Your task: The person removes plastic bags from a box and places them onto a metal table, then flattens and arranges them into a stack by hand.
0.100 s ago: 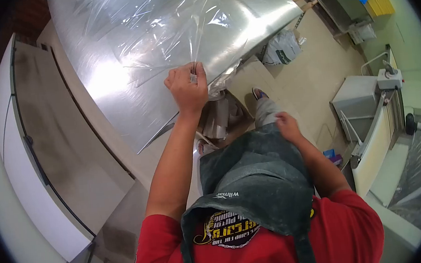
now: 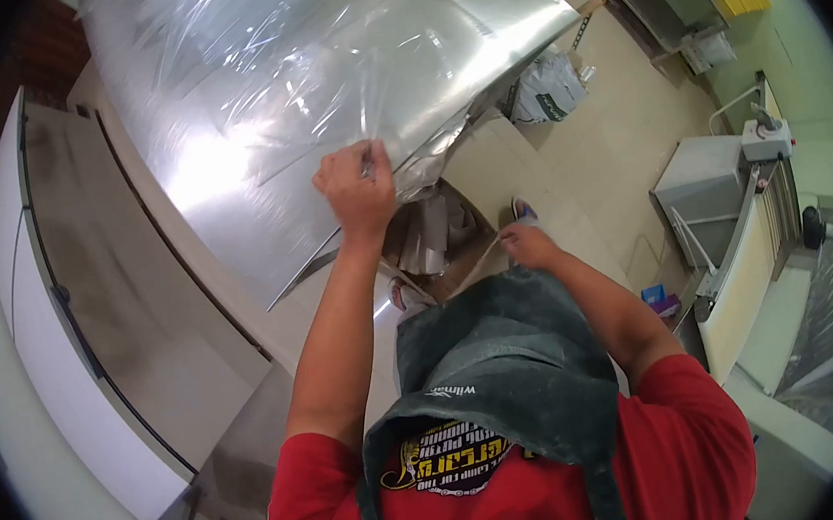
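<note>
My left hand (image 2: 359, 188) pinches a gathered bit of clear plastic film (image 2: 301, 77) near the front edge of the metal table (image 2: 176, 113). The film spreads wrinkled over the tabletop and hangs past its edge. Lower right, my right hand (image 2: 528, 245) is just beyond the dark apron (image 2: 505, 361), fingers curled together near the edge of an open box. Whether it holds anything is too small to make out. Inside the box (image 2: 480, 245) lies crumpled greyish plastic (image 2: 430, 239), below the table edge.
A white printed sack (image 2: 548, 90) stands on the floor right of the table. Farther right is a machine with a long pale belt (image 2: 745, 281). A long white-edged unit (image 2: 130, 265) runs along the left. My feet are on either side of the box.
My right hand has moved left, from beside the trouser leg toward the box. My left hand has shifted slightly left and down, still pinching the film.
</note>
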Available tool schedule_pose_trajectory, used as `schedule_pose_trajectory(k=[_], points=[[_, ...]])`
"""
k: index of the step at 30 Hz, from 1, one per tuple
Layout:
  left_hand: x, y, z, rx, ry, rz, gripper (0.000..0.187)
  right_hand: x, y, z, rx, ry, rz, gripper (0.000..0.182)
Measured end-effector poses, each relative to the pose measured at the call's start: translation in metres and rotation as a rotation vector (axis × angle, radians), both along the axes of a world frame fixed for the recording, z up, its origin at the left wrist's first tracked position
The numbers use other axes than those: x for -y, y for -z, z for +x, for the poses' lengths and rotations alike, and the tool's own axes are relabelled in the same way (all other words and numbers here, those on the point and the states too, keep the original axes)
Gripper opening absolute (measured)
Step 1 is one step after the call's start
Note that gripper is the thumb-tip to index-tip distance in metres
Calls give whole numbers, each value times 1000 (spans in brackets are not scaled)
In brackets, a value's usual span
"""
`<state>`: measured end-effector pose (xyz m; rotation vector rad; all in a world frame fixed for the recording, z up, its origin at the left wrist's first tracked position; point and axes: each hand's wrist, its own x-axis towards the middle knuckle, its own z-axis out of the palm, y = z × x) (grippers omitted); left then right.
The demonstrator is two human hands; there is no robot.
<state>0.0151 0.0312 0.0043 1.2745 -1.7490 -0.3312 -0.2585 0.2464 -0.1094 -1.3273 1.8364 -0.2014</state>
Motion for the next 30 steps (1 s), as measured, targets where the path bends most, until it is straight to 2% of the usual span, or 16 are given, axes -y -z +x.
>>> schedule_pose_trajectory(k=[1,4,6,10,12,15,18,19,20,22,23,24,25,27,29,30], points=[[4,0,9,21,-6,-37,10,13,7,25,14,-58,27,34],[12,3,-10,36,-6,-76,7,27,25,25,-101,-98,91,34],[13,3,-13,9,-30,-115,6,14,90,24,-22,-92,206,37],[15,11,-12,33,-32,-156,3,-2,205,18,-63,-115,132,44],[15,15,-13,2,-32,-126,4,-6,247,22,38,286,51,54],[12,16,-10,-139,-141,-29,10,8,318,9,170,285,170,65],[23,15,5,-207,-145,36,16,28,361,7,90,371,41,64],[24,13,9,-151,-167,23,19,39,373,4,102,320,63,75],[26,10,12,-95,-190,9,22,49,395,3,110,325,51,75],[27,11,14,-160,-120,-7,28,64,438,11,41,275,169,101],[24,10,13,-226,-147,15,30,73,446,18,50,273,151,101],[23,9,12,-295,-171,33,33,85,441,24,27,320,255,110],[22,11,11,-256,-222,-45,36,98,438,30,3,369,356,121],[25,7,17,-191,-311,-76,40,119,444,51,15,403,367,126],[54,0,81,-142,-344,-144,43,130,457,74,17,415,386,133],[78,-12,136,1,-215,-216,39,134,463,86,-33,456,361,126]])
